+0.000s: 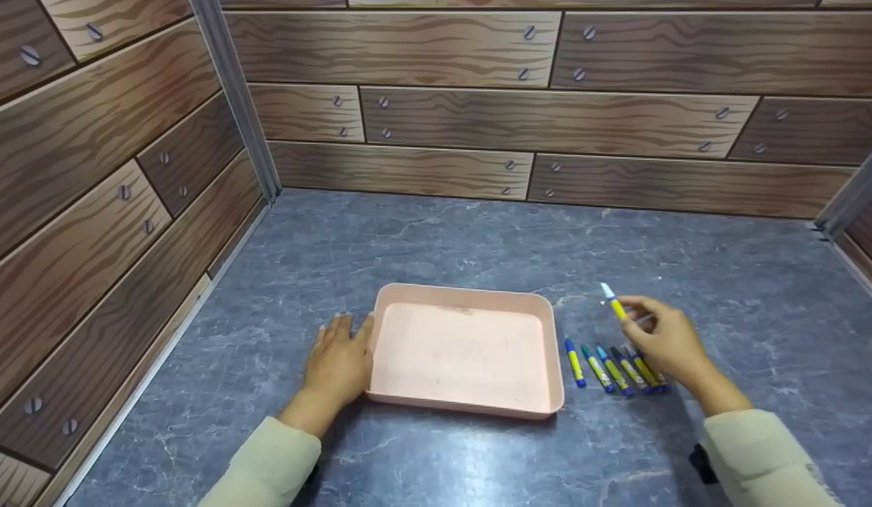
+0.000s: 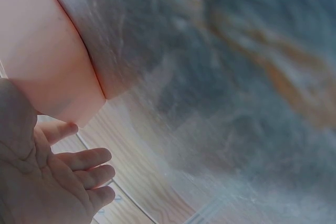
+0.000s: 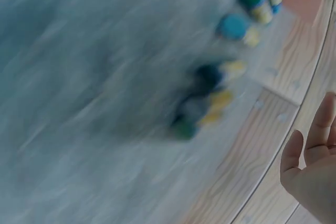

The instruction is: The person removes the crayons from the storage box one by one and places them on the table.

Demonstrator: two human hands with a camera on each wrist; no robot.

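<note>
A shallow pink tray lies on the table, its inside bare. My left hand rests against its left wall with fingers extended; the left wrist view shows the palm beside the pink wall. To the right of the tray, my right hand pinches a white crayon with a yellow wrapper, its white tip pointing up and away. Below that hand lies a row of several yellow-wrapped crayons, partly covered by it at the right. They look blurred in the right wrist view, where the held crayon is not visible.
The table has a dark blue-grey marbled top. Wood-plank-patterned walls stand at the back and on the left, with another edge of wall at the far right. Metal strips line the corners.
</note>
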